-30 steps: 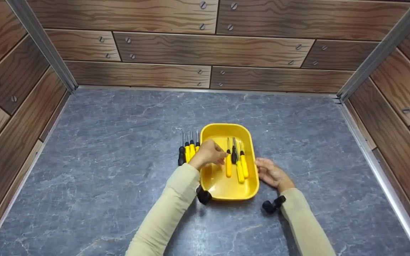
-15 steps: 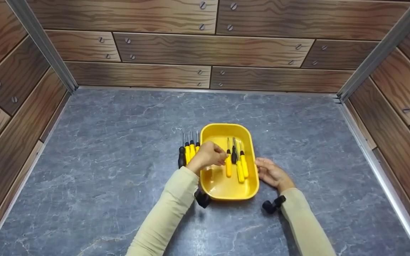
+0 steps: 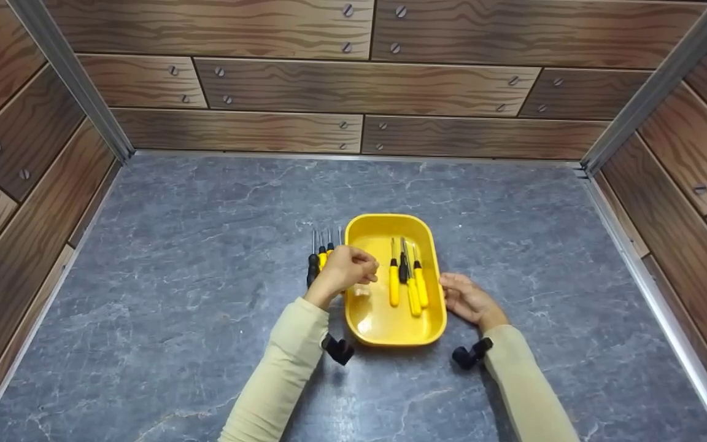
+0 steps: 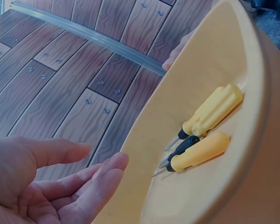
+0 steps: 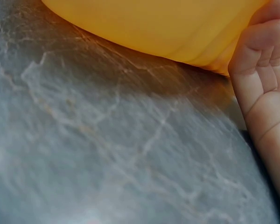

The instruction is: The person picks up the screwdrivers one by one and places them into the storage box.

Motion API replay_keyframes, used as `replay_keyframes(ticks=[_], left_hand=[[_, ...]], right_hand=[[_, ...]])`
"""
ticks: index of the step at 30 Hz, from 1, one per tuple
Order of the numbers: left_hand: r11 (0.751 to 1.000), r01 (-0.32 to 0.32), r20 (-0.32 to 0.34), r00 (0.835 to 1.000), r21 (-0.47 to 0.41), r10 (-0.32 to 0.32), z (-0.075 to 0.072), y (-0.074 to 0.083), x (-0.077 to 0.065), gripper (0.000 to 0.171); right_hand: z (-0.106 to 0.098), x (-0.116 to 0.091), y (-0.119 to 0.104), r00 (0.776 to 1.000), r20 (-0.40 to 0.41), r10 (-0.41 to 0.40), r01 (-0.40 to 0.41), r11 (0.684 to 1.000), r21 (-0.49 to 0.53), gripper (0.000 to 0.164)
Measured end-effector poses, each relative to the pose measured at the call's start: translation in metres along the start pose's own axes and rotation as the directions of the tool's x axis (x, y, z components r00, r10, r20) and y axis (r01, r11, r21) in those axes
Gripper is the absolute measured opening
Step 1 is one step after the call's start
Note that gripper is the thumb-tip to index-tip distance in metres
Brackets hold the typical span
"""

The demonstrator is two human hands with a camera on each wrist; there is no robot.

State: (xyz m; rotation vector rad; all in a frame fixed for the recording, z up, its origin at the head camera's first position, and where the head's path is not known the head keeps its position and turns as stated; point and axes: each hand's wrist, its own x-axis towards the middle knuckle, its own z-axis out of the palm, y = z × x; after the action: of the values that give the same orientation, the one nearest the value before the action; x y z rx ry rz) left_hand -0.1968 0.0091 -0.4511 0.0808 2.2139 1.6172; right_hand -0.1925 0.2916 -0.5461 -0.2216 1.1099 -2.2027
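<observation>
While the yellow tray (image 3: 384, 334) stands on the grey marbled tabletop (image 3: 175, 294), four screwdrivers lie inside it, shafts toward the far end and handles toward the person. Leftmost of these is a yellow-handled screwdriver (image 3: 394, 285); close beside it lies a small black-handled screwdriver (image 3: 403, 269), and to the right of that are two more yellow handles (image 3: 420, 285), which look to be touching each other in the left wrist view. All four lie toward the tray's right half, leaving them to the right of the left hand (image 3: 342, 271), just beyond its fingertips.

That hand is above the tray's left rim, its fingers loosely bent and a bare gap between thumb and fingertips. Outside the same rim, a row of screwdrivers (image 3: 322, 259) lies side by side on the tabletop, a black handle at the outer end; the left hand partly hides the others, so their full handles cannot be seen. The right hand (image 3: 469, 299), its fingers relaxed, rests its fingertips against the tray's outer right wall.
</observation>
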Motion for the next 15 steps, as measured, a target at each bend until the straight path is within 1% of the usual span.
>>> replay_keyframes(ticks=[7, 15], left_hand=[[0.999, -0.017, -0.004, 1.000, -0.031, 0.017, -0.0050, -0.0017, -0.0036, 0.021], [0.998, -0.014, -0.029, 0.999, -0.055, 0.013, -0.0105, -0.0043, -0.0059, 0.019]], right_hand=[[0.0019, 0.0002, -0.0006, 1.000, -0.005, 0.004, -0.004, 1.000, -0.010, 0.044], [0.0016, -0.0005, 0.0005, 1.000, -0.018, -0.005, 0.004, 1.000, -0.013, 0.040]])
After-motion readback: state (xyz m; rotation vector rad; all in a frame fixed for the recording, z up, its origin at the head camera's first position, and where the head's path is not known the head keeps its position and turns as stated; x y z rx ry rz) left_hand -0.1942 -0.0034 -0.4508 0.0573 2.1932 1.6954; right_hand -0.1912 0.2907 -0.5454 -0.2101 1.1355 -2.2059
